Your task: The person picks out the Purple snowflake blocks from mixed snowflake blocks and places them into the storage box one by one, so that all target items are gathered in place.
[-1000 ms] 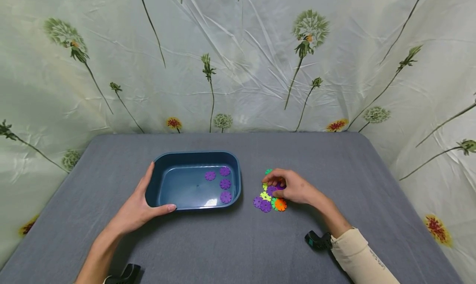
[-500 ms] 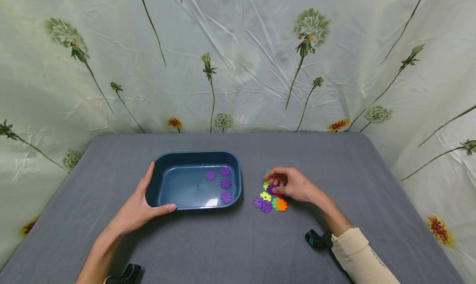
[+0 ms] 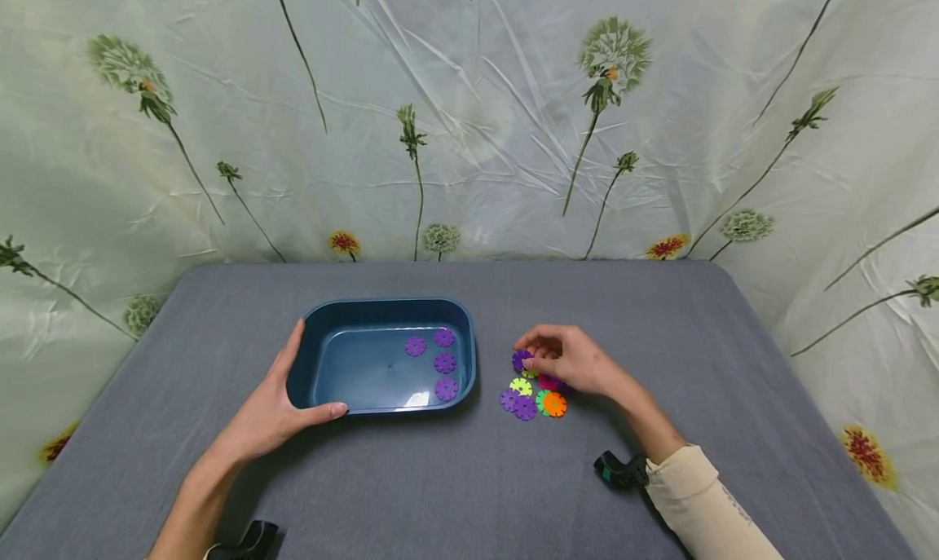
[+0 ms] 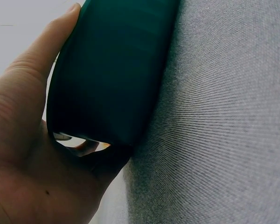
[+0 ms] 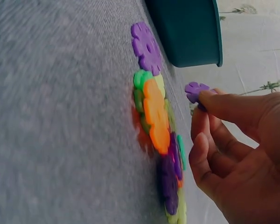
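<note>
A blue plastic bin (image 3: 367,372) stands on the table, with several purple notched discs (image 3: 444,363) lying flat near its right wall. My left hand (image 3: 267,409) grips the bin's left end, the thumb over the near rim; in the left wrist view the hand (image 4: 42,154) wraps the bin's corner. To the right of the bin, my right hand (image 3: 575,360) pinches a purple notched disc (image 3: 522,360) between thumb and fingers. The right wrist view has this disc (image 5: 194,91) raised off the table. Beneath the hand lies a pile of discs, among them an orange disc (image 3: 554,404).
Yellow-green (image 3: 521,386) and purple discs (image 3: 524,407) overlap in the pile, partly covered by the right hand. Grey cloth covers the table (image 3: 455,487). A flower-printed curtain (image 3: 484,120) hangs behind and at the sides.
My right hand has moved slightly left and away from the pile with the purple disc in its fingertips. The left hand and the bin have stayed in place.
</note>
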